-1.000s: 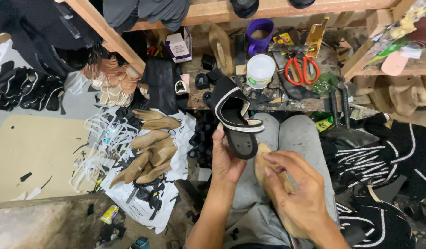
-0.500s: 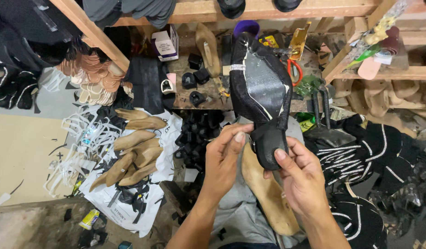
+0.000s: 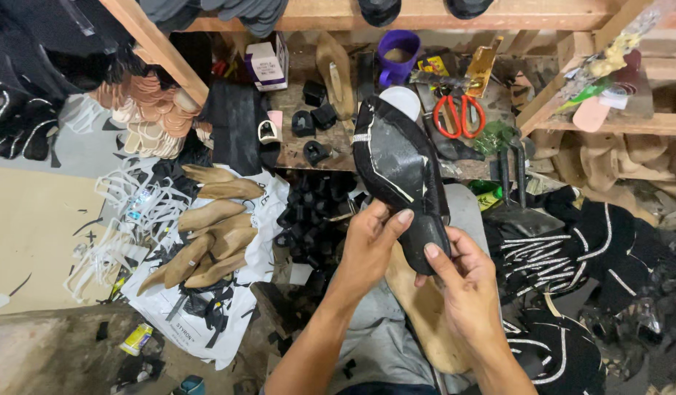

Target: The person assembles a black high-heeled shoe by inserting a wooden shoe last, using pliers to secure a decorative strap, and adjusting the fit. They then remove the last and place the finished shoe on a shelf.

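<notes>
- Head view looks down on two hands sharing one black shoe sole [image 3: 400, 183], held bottom-up above the person's lap, toe pointing away toward the table
- left hand [image 3: 367, 252] grasps the sole's left edge near the heel, thumb tip pressed on the black underside
- right hand [image 3: 462, 281] pinches the heel end from the right, thumb on top, fingers curled behind
- sole is flat and pointed, matte black, streaked with pale dried glue lines, with a thin glittery strip on one edge
- one tan wooden shoe last [image 3: 425, 311] lies on the lap beneath the hands, smooth and rounded
- about seven more tan lasts [image 3: 206, 238] are piled on white paper on the floor, to the left
- one pair of scissors [image 3: 458, 113] with red handles rests on the worn wooden table [image 3: 301, 150]
- one purple mug [image 3: 396, 55] stands at the back of the table
- several small black block heels [image 3: 312, 121] sit on the table; exact count unclear
- black uppers with white piping [image 3: 572, 256] are heaped to the right
</notes>
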